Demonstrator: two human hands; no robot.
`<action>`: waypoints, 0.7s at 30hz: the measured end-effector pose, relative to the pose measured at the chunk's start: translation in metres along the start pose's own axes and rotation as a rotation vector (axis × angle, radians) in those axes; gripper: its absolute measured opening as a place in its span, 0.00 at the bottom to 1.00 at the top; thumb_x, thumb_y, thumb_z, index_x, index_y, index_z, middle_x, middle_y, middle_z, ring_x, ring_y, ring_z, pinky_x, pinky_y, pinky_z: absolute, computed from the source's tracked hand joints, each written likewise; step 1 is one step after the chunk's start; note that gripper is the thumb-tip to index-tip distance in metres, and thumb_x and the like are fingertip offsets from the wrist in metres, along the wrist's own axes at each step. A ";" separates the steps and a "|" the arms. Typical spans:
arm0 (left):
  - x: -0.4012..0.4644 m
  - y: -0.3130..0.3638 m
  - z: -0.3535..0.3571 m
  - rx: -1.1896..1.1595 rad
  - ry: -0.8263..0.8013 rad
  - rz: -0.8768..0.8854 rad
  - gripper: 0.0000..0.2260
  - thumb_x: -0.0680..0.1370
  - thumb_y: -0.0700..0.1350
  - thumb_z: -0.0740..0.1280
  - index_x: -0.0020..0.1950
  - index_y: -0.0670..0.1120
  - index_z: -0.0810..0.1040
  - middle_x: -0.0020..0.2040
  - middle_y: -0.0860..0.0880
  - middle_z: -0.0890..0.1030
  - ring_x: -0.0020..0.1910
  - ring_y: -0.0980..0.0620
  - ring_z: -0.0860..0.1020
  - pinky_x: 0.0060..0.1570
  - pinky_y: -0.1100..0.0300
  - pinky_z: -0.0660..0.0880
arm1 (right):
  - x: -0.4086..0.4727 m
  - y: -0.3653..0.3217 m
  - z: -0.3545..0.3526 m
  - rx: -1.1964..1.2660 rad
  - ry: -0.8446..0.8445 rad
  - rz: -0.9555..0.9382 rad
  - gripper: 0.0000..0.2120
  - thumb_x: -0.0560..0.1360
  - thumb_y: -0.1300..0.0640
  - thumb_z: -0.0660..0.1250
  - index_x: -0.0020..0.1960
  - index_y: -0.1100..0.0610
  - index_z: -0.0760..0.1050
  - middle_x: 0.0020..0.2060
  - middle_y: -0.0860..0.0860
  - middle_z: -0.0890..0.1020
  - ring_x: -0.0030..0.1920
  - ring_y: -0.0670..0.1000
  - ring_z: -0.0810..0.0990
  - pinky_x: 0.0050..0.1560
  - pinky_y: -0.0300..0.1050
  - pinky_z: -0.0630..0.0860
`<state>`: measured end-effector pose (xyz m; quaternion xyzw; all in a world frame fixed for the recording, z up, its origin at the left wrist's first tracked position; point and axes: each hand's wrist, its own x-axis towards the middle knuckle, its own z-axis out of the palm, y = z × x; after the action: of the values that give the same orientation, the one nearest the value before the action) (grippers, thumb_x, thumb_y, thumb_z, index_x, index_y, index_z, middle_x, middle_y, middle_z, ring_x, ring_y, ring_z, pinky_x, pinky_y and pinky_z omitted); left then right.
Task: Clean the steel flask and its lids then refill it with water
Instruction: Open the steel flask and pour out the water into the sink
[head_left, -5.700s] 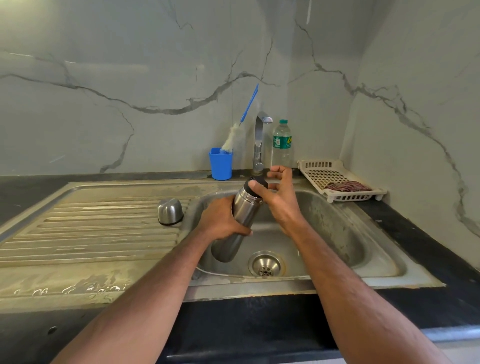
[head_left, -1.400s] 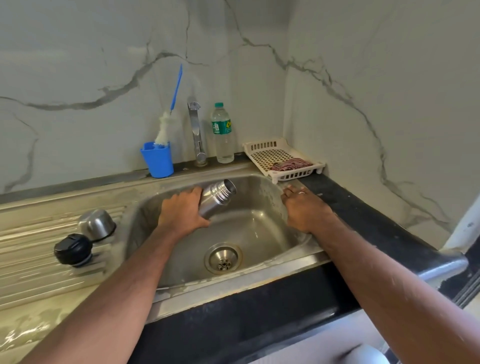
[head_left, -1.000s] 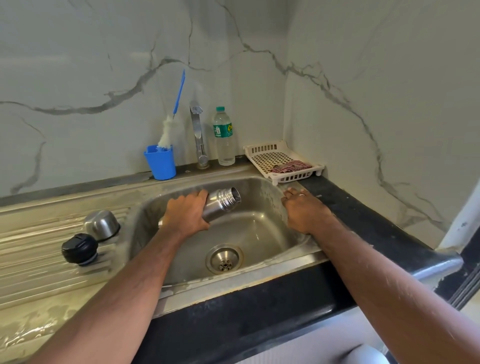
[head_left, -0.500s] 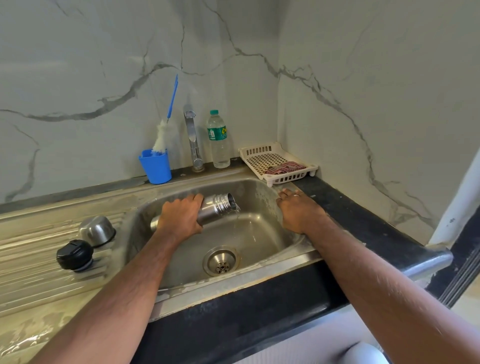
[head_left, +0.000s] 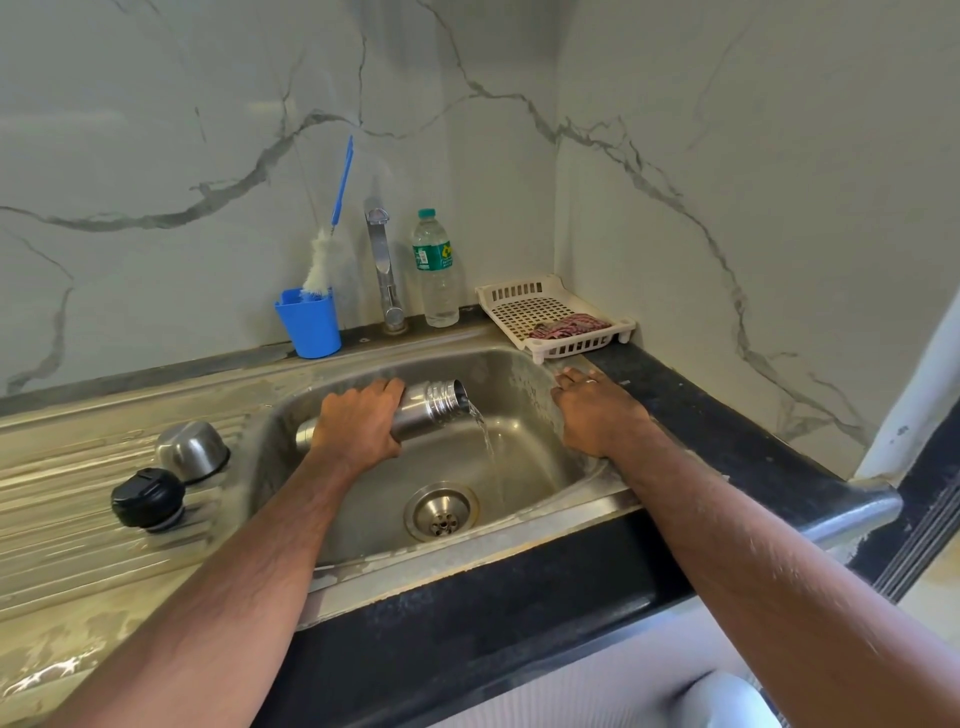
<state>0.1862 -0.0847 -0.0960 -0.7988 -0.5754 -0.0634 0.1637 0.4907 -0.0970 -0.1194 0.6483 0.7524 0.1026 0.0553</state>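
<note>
My left hand (head_left: 358, 423) grips the steel flask (head_left: 428, 408) around its middle and holds it almost level over the sink basin (head_left: 530, 374), with its open mouth pointing right. A thin stream of water (head_left: 485, 436) runs from the mouth down toward the drain (head_left: 440, 512). My right hand (head_left: 597, 410) rests flat on the sink's right rim, holding nothing. On the draining board to the left lie the steel cup lid (head_left: 192, 451), upside down, and the black stopper lid (head_left: 148, 500).
At the back stand a blue cup (head_left: 309, 325) with a bottle brush (head_left: 327, 249), the tap (head_left: 383, 265) and a plastic water bottle (head_left: 437, 270). A white basket (head_left: 550, 317) holding a cloth sits in the right corner. A black counter edge runs along the front.
The black stopper came off the flask and now lies on the draining board. The flask has tipped further toward level, and water now pours from its mouth. My right hand stays on the rim.
</note>
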 end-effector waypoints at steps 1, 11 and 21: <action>0.000 0.000 0.000 0.001 0.002 0.000 0.32 0.70 0.56 0.77 0.70 0.51 0.69 0.65 0.49 0.78 0.58 0.49 0.78 0.56 0.52 0.76 | 0.000 0.000 0.000 -0.001 0.000 -0.001 0.29 0.77 0.53 0.62 0.77 0.57 0.64 0.79 0.56 0.63 0.80 0.55 0.58 0.80 0.57 0.55; -0.001 0.000 -0.001 0.028 -0.001 -0.007 0.32 0.71 0.56 0.77 0.71 0.51 0.68 0.66 0.48 0.77 0.59 0.49 0.78 0.56 0.52 0.76 | 0.000 0.000 -0.001 0.001 0.006 -0.002 0.29 0.77 0.52 0.62 0.77 0.57 0.65 0.79 0.56 0.63 0.80 0.56 0.58 0.80 0.57 0.55; -0.003 0.000 -0.001 0.038 -0.017 0.000 0.31 0.71 0.55 0.77 0.70 0.50 0.69 0.66 0.49 0.77 0.59 0.49 0.77 0.57 0.52 0.75 | -0.002 0.000 -0.001 0.000 -0.001 -0.007 0.28 0.77 0.53 0.62 0.77 0.57 0.66 0.78 0.57 0.64 0.80 0.56 0.58 0.80 0.57 0.55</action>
<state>0.1853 -0.0873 -0.0955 -0.7960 -0.5779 -0.0459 0.1740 0.4909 -0.0988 -0.1189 0.6458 0.7546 0.1020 0.0557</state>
